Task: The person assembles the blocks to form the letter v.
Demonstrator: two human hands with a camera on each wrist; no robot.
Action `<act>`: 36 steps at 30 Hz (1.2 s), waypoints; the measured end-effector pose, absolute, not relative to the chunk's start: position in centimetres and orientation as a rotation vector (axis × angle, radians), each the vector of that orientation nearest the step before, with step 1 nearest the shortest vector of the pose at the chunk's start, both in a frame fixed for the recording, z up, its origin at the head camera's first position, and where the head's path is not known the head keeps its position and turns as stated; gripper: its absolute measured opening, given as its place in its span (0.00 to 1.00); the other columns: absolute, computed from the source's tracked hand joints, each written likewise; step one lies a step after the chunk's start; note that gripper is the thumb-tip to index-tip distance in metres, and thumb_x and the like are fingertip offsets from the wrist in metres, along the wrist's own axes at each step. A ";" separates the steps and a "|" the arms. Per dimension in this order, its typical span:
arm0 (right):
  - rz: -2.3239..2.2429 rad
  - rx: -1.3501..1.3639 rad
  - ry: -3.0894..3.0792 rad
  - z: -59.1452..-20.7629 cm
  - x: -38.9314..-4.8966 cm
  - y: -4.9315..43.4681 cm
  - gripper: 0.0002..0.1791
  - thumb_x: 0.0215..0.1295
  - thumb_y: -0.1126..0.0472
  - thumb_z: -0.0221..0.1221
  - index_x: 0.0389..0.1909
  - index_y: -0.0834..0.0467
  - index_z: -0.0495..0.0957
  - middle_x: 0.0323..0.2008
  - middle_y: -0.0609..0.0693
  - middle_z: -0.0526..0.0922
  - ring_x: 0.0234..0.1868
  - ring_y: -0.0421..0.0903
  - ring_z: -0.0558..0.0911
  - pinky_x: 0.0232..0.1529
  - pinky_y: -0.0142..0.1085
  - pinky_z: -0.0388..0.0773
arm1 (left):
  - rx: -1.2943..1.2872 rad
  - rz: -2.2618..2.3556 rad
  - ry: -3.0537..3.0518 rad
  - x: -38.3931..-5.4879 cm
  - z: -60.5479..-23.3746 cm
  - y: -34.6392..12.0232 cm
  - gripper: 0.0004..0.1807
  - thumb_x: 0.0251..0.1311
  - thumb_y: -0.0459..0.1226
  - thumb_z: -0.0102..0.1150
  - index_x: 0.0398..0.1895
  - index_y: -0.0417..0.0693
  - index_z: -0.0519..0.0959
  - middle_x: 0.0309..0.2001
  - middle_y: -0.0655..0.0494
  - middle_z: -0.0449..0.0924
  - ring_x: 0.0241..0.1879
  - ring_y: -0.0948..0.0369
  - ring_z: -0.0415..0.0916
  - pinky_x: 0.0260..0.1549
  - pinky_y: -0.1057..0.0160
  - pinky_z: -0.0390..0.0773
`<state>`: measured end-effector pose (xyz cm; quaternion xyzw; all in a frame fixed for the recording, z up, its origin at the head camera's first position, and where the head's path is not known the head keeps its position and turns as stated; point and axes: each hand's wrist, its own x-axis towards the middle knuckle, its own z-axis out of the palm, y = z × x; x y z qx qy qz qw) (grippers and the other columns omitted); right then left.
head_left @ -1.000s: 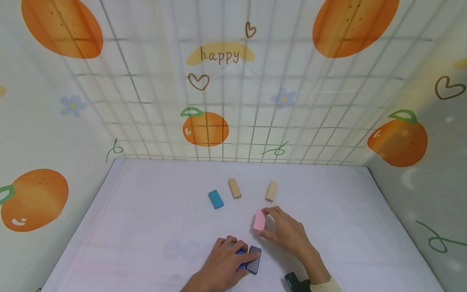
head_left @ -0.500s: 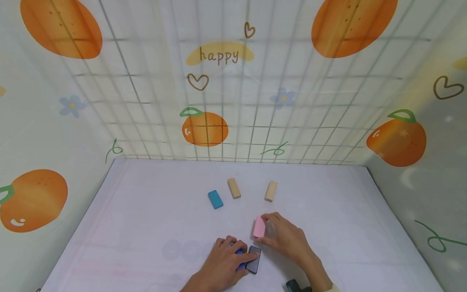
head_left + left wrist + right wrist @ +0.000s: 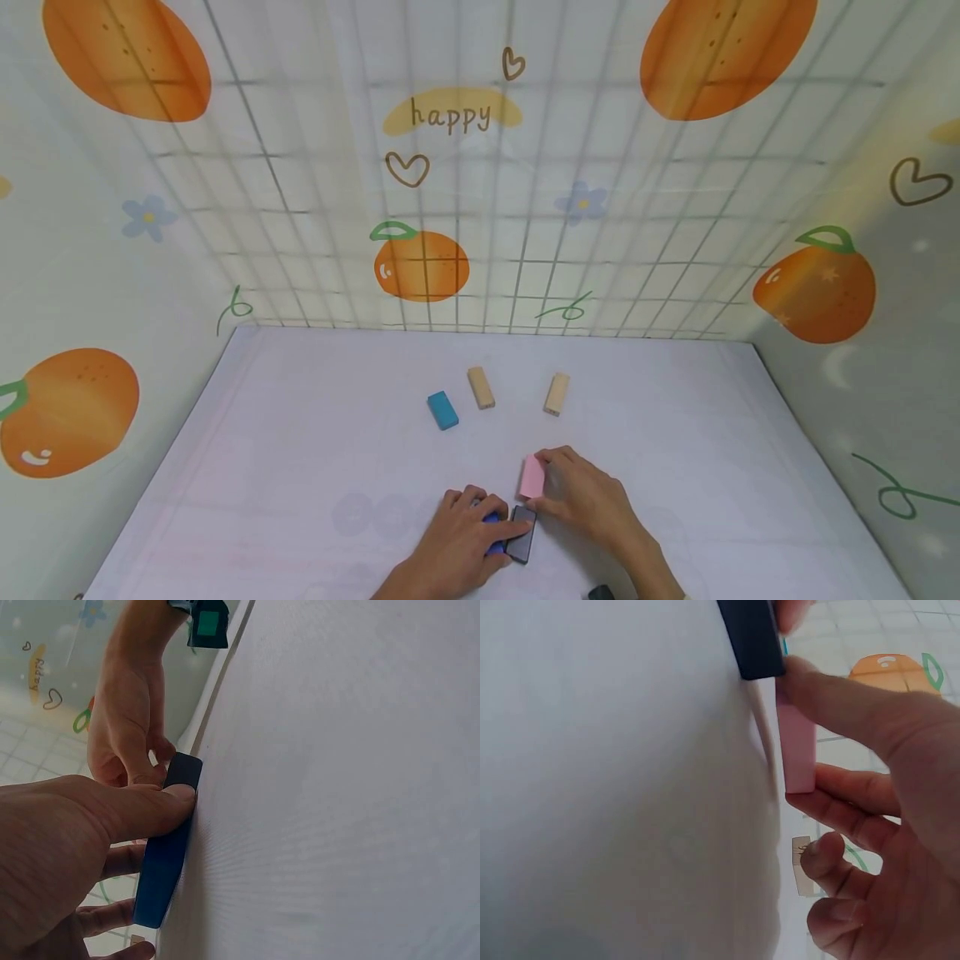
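My left hand (image 3: 465, 537) lies over a blue block (image 3: 161, 877) near the front of the table and grips it, thumb on the near side and fingers on the far side. Most of that block is hidden by the hand in the head view. Directly to its right is a dark grey block (image 3: 521, 547), with one left finger reaching across its top. My right hand (image 3: 592, 500) pinches a pink block (image 3: 532, 477) by its two ends between thumb and fingers. The pink block is just beyond the dark grey block's far end, close over the table.
Farther back on the white table (image 3: 300, 417) lie a teal block (image 3: 443, 410) and two plain wooden blocks, a left one (image 3: 482, 387) and a right one (image 3: 557, 393). A printed curtain (image 3: 465, 192) stands along the table's back edge, with similar sides left and right.
My right hand has drawn the pink block toward the front, up to the far end of the dark grey block. The left hand and the other blocks have stayed put.
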<state>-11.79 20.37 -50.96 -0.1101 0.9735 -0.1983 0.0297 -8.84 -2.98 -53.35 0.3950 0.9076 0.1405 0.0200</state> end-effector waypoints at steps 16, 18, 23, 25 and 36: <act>-0.696 -0.348 2.960 -51.2 -11.3 20.6 0.36 0.51 0.38 0.74 0.58 0.49 0.79 0.56 0.44 0.80 0.59 0.51 0.80 0.46 0.54 0.81 | 1.224 0.467 2.834 -8.7 -53.3 -3.0 0.27 0.65 0.53 0.65 0.68 0.79 0.74 0.54 0.68 0.74 0.55 0.59 0.67 0.48 0.55 0.69; -0.701 -0.353 2.959 -51.2 -11.2 20.6 0.35 0.51 0.38 0.74 0.58 0.49 0.79 0.56 0.43 0.80 0.59 0.51 0.80 0.46 0.54 0.81 | 1.222 0.466 2.834 -8.7 -53.3 -3.0 0.27 0.65 0.53 0.65 0.67 0.79 0.74 0.54 0.68 0.74 0.55 0.59 0.67 0.47 0.55 0.69; -0.710 -0.351 2.956 -51.2 -11.1 20.6 0.35 0.51 0.38 0.74 0.58 0.48 0.79 0.56 0.42 0.80 0.60 0.50 0.80 0.45 0.55 0.81 | 1.222 0.457 2.825 -8.7 -53.4 -3.0 0.27 0.65 0.54 0.64 0.68 0.80 0.73 0.55 0.68 0.74 0.56 0.59 0.67 0.48 0.54 0.69; -0.712 -0.350 2.958 -51.2 -11.1 20.6 0.34 0.51 0.39 0.74 0.58 0.48 0.79 0.56 0.42 0.80 0.60 0.51 0.80 0.45 0.55 0.81 | 1.231 0.462 2.832 -8.7 -53.5 -3.0 0.27 0.66 0.54 0.64 0.68 0.79 0.73 0.55 0.67 0.74 0.56 0.59 0.67 0.49 0.54 0.69; -0.703 -0.342 2.996 -51.3 -11.2 20.2 0.31 0.52 0.43 0.75 0.57 0.48 0.80 0.51 0.40 0.79 0.54 0.47 0.82 0.40 0.52 0.82 | 1.245 0.492 2.850 -8.7 -53.4 -3.1 0.27 0.65 0.52 0.64 0.68 0.77 0.74 0.54 0.67 0.74 0.55 0.59 0.67 0.48 0.54 0.69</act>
